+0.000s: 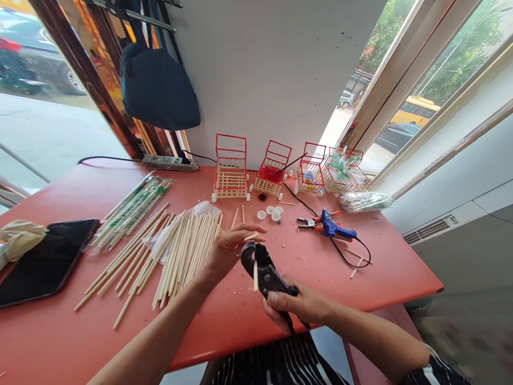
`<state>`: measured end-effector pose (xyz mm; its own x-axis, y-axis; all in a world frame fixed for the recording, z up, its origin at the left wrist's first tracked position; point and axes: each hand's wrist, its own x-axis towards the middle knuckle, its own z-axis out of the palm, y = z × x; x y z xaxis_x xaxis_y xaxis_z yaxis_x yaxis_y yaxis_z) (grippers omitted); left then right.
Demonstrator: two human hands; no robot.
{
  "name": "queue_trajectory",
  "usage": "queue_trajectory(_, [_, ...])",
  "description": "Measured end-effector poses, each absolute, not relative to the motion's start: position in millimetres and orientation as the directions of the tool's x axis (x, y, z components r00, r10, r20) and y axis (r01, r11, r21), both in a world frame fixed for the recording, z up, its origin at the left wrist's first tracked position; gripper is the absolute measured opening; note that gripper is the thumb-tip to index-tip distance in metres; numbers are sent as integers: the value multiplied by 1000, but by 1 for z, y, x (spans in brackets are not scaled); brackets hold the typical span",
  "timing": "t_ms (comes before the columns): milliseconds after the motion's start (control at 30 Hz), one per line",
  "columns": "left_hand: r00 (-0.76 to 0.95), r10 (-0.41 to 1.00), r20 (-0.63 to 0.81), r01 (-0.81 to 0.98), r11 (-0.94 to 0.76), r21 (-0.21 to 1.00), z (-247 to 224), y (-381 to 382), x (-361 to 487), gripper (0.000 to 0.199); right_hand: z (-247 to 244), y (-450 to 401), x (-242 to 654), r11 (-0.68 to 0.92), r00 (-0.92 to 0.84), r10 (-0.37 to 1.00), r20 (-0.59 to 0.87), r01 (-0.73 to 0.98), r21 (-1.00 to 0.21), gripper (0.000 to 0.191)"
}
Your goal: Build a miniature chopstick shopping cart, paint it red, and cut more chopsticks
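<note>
My right hand (294,302) is wrapped round the handles of a black cutting tool (268,275), low over the front of the red table. A short wooden stick (255,275) stands against the tool's jaws. Just above the jaws, my left hand (232,243) pinches a small piece of pale stick (251,237) between thumb and fingers. Left of the tool lies a thick pile of wooden sticks (186,251), partly behind my left forearm and on clear plastic.
Small stick carts (231,179) with red frames line the back of the red table (320,278). A blue glue gun (334,227) with a looping cable lies right, beside pliers (306,223). White caps (261,215) sit mid-table. A black tablet (44,262) and wrapped sticks (136,208) are left.
</note>
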<state>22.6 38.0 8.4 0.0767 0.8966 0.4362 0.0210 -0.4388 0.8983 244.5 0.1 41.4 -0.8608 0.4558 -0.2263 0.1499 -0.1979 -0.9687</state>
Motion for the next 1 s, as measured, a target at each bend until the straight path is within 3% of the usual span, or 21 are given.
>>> queue_trajectory(100, [27, 904, 427, 76, -428, 901, 5, 38, 24, 26, 31, -1, 241, -450, -914, 385, -125, -67, -891, 56])
queue_trajectory(200, [-6, 944, 330, 46, -330, 943, 0, 40, 27, 29, 20, 0, 238, -673, -946, 322, 47, -264, -691, 57])
queue_trajectory(300, [9, 966, 259, 8, -259, 966, -2, 41, 26, 32, 15, 1, 239, -773, -940, 308, 145, -336, -538, 58])
queue_trajectory(367, [8, 962, 274, 84, -273, 958, -2, 40, 25, 29, 15, 1, 242, -818, -939, 309, 153, -344, -462, 61])
queue_trajectory(500, [3, 917, 400, 299, -382, 874, 0, 32, 26, 18, 12, -6, 245, -843, -922, 380, 78, -380, -382, 55])
queue_trajectory(800, [-6, 698, 716, 537, -601, 591, 4, 13, 40, 12, -16, -33, 242, -824, -821, 541, -183, -475, -309, 47])
queue_trajectory(1000, [102, 525, 845, 623, -696, 357, 5, 8, 45, 14, -23, -42, 245, -823, -824, 549, -140, -503, -265, 48])
